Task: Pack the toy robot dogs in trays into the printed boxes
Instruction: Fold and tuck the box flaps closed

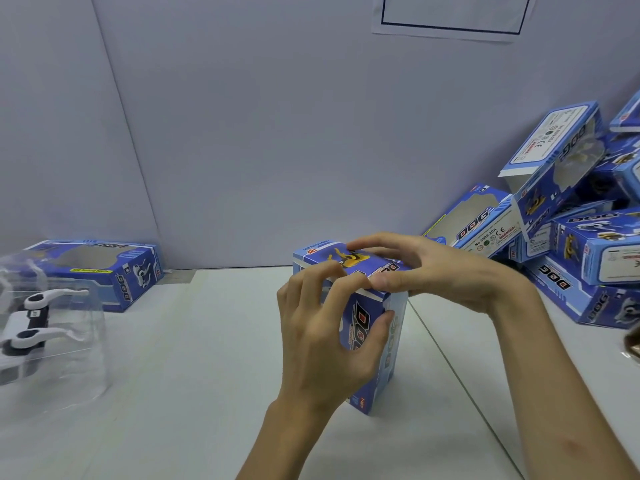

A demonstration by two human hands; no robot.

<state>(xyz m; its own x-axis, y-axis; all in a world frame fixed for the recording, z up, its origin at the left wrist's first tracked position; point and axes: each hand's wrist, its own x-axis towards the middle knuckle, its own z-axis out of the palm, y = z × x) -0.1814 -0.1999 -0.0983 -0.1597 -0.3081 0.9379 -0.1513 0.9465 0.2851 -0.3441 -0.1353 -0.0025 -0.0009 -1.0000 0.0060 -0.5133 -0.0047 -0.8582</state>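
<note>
Centre of white table (214, 341): printed box (362, 318) stands on end | left hand (322, 337) grips its side, thumb across the front | right hand (440, 271) pinches the top flap, fingers over it, thumb at the front edge | far left: white toy dog (29, 323) in clear tray (81, 362) | right: piled boxes (571, 220)

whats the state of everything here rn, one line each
upright box: standing on end, top flap folded down
left hand: grips the upright box's side
right hand: holds the top flap between fingers and thumb
toy dog: lying in the clear tray, not boxed
flat box: lying on the table, window looks empty
box pile: loosely heaped, top box's end flap open
</note>
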